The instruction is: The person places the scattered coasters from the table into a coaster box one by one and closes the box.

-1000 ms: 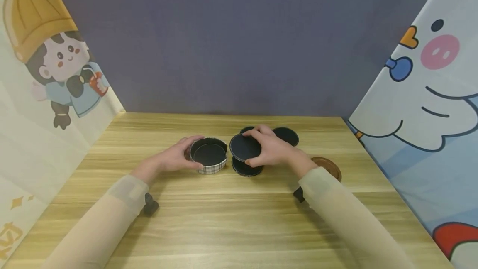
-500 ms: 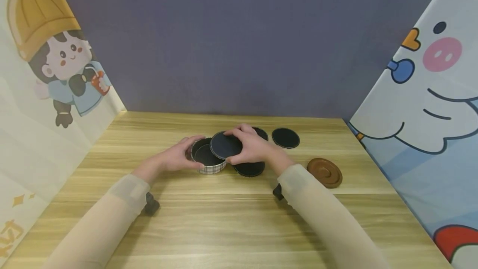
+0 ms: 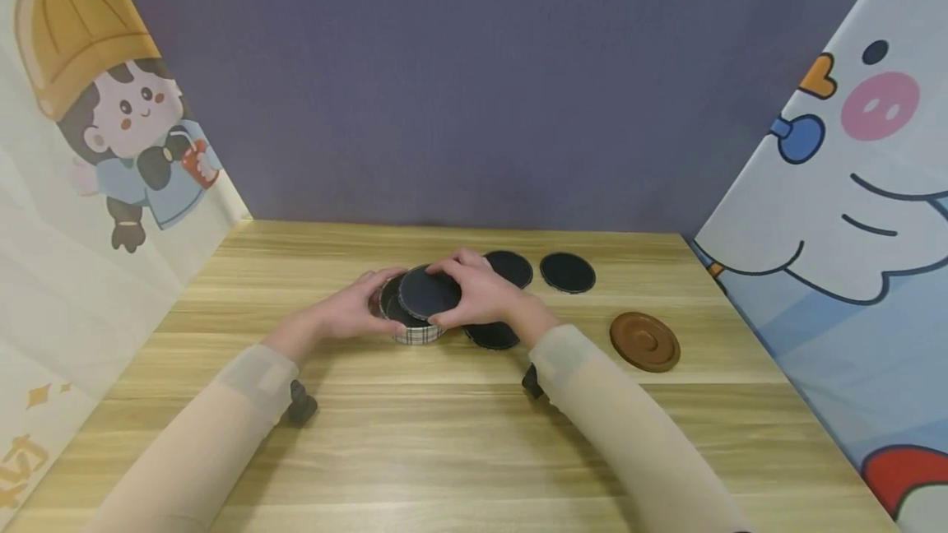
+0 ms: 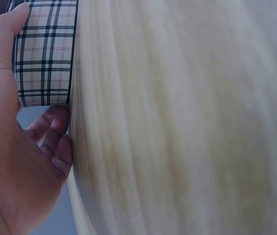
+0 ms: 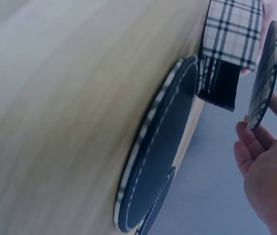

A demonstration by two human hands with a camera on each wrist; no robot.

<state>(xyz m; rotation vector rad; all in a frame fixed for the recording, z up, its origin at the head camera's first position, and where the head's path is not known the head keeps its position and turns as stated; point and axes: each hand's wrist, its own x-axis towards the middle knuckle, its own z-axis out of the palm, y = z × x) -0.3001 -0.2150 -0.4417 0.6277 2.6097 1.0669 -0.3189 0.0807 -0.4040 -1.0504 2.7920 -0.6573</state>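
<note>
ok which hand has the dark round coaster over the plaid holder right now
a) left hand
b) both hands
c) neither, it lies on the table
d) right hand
d: the right hand grips the dark coaster by its edge above the plaid holder, while the left hand only holds the holder's side.

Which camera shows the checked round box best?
The head view: the checked round box sits whole on the table, the left hand gripping its side while the right hand holds a dark coaster above it. Both wrist views show only part of its plaid wall, close up.
</note>
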